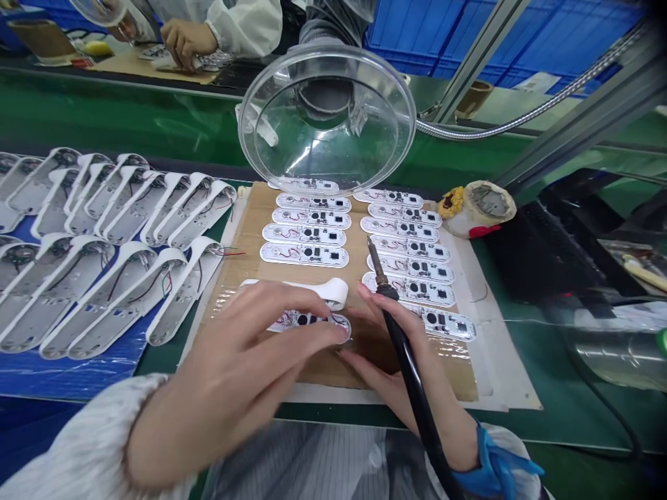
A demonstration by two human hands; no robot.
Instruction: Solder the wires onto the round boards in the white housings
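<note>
My left hand (250,347) is closed over a white housing (332,292) and a white circuit board (298,320) on the brown cardboard (328,371). Its fingertips meet near the right end of the board, by some thin wires. In my right hand (417,368) is a black soldering iron (404,347), its metal tip pointing up and away from the board. The thumb and a fingertip of that hand reach toward the board's right end. Rows of similar white boards (304,255) lie on the cardboard behind and to the right.
White housings with wires (185,288) fill the left side. A clear round lens (327,118) hangs over the back of the cardboard. At right stand a round pot (487,205) with yellow sponge and a black case (547,236). Another person's hand (187,43) works across the bench.
</note>
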